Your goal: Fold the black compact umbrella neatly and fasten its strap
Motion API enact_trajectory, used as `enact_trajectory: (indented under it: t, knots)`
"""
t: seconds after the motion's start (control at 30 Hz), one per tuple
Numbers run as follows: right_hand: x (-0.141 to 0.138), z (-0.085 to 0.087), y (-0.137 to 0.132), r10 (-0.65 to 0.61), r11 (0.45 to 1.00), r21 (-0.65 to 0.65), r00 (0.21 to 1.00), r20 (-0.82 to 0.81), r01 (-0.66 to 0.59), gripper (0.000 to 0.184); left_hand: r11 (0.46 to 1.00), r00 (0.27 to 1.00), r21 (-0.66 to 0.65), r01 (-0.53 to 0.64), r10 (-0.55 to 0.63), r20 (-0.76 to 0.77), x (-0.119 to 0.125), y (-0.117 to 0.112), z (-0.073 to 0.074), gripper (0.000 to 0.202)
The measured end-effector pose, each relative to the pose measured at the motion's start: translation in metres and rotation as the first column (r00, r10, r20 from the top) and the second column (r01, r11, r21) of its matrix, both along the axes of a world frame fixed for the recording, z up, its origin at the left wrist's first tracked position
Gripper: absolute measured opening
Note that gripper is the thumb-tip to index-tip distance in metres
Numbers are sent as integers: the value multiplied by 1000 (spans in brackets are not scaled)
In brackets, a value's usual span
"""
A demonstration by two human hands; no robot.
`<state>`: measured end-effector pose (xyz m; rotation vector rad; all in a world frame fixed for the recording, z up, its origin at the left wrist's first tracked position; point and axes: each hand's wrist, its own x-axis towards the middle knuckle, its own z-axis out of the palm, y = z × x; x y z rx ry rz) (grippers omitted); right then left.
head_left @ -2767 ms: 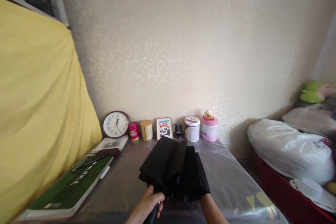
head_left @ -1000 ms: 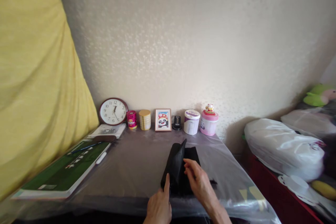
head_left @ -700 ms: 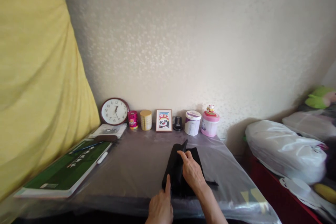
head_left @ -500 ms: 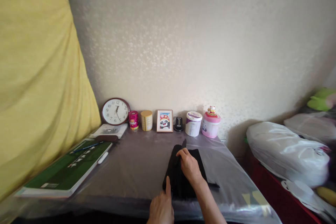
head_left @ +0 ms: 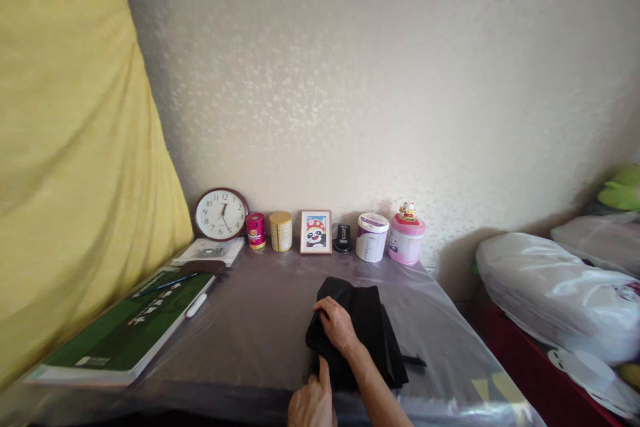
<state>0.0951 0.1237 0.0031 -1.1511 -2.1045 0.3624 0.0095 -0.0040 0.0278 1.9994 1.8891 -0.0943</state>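
Note:
A black folded fabric item [head_left: 367, 320], its exact kind unclear, lies near the front of the table with loose flaps on its right. A thin black strap [head_left: 414, 361] sticks out from that side. My right hand [head_left: 336, 324] is closed on the item's upper left part, fingers curled into the fabric. At its lower left corner is my left hand [head_left: 314, 400], the index finger stretched along the fabric and the other fingers curled. What lies under the left palm is hidden.
A green book [head_left: 120, 327] with a pen on it lies left, beside a white marker [head_left: 196, 305]. Along the wall stand a clock [head_left: 221, 215], a pink can [head_left: 255, 231], a yellow-lidded jar [head_left: 281, 232], a picture frame [head_left: 316, 232] and two tubs [head_left: 373, 238]. White bags [head_left: 555, 300] are right.
My right hand has moved left and toward me across the black fabric. The flap it held near the top now lies to the right, and the fabric spreads wider. My left hand stays near the corner.

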Motion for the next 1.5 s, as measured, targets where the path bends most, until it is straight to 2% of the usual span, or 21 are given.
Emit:
enact_trajectory:
  t: [0.1, 0.17, 0.27, 0.4, 0.53, 0.63, 0.77, 1.0, 1.1, 1.2, 1.33, 1.5]
  knots:
    - [-2, 0, 0, -19, 1000, -25, 999, -46, 17, 27, 996, 999, 87, 10, -13, 38, -7, 1, -18, 62]
    - [-3, 1, 0, -31, 999, -40, 997, -73, 28, 26, 974, 998, 226, 2, -15, 58, -10, 2, -27, 55]
    - [-4, 1, 1, -6, 999, -35, 994, -109, 2, 24, 921, 990, 388, 35, -85, 111, -12, 7, -29, 52]
    - [2, 5, 5, 41, 993, -99, 974, -222, -64, 27, 918, 975, 382, 106, -172, 143, -7, 18, -25, 67]
    - [19, 17, -3, 32, 979, -178, 942, -334, -96, 34, 940, 966, 297, 166, -215, 141, 2, 23, -33, 84]
    - [29, 24, -18, 71, 987, -122, 972, -224, -101, 34, 952, 970, 257, 166, -204, 130, 7, 24, -40, 89]
    - [32, 19, -29, 178, 984, -36, 983, 35, -176, 32, 956, 976, 263, 131, -171, 134, 11, 25, -42, 87]
    - [27, 12, 0, 142, 990, -28, 924, 354, -141, 31, 941, 985, 320, 109, -146, 96, 18, 34, -59, 79]
    - [25, 10, 17, 83, 996, -3, 920, 382, -89, 29, 955, 989, 277, 104, -129, 72, 20, 37, -62, 76]
    - [25, 7, 34, 11, 999, 30, 920, 391, -24, 28, 969, 992, 230, 88, -107, 70, 22, 37, -59, 74]
    - [27, 4, 55, -60, 998, 44, 915, 398, 46, 27, 963, 995, 268, 34, -57, 78, 24, 35, -57, 69]
    - [32, 9, 75, -177, 984, 59, 933, 312, 167, 26, 963, 995, 271, 2, -28, 93, 25, 36, -60, 66]
